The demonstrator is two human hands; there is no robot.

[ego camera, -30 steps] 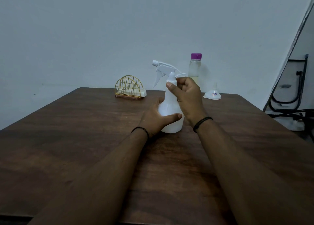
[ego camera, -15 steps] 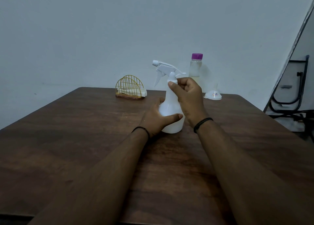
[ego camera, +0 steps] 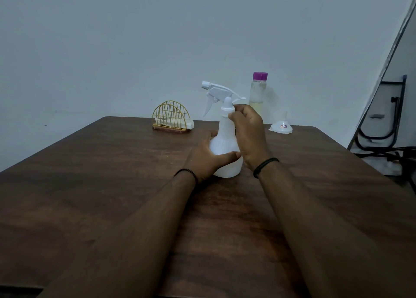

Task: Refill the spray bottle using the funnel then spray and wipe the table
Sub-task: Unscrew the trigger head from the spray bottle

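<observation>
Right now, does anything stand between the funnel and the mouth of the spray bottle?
Yes. The trigger head sits on the spray bottle, closing its mouth; the right hand grips its collar. The funnel lies apart, behind.

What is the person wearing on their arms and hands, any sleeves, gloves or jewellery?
No sleeves or gloves show: both forearms are bare up to the picture's lower edge. The left hand has a thin dark beaded bracelet at the wrist. The right hand has a plain dark band, slightly thicker, at its wrist. No rings or watch are visible.
</observation>
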